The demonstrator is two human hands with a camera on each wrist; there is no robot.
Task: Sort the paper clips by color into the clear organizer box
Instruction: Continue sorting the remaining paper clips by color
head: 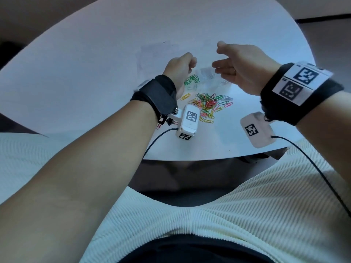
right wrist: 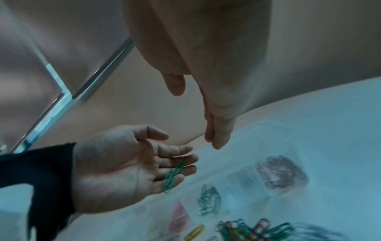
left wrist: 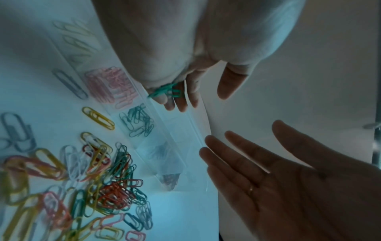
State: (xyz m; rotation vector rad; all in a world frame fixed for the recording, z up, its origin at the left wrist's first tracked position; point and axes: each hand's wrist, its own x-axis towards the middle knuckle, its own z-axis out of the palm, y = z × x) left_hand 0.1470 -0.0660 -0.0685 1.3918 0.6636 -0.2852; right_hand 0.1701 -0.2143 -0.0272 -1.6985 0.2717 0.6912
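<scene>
Your left hand cradles green paper clips; right hand wide, empty. Organizer box partly filled, apparently; mixed pile remains at six o'clock.

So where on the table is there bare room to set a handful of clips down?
Bare table lies left of the left hand and beyond the organizer. It is crowded nearer the person, where the loose pile sits just in front of the organizer.

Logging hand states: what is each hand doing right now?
Left hand: fingers loosely curled, holding green paper clips.
Right hand: open, empty.
</scene>
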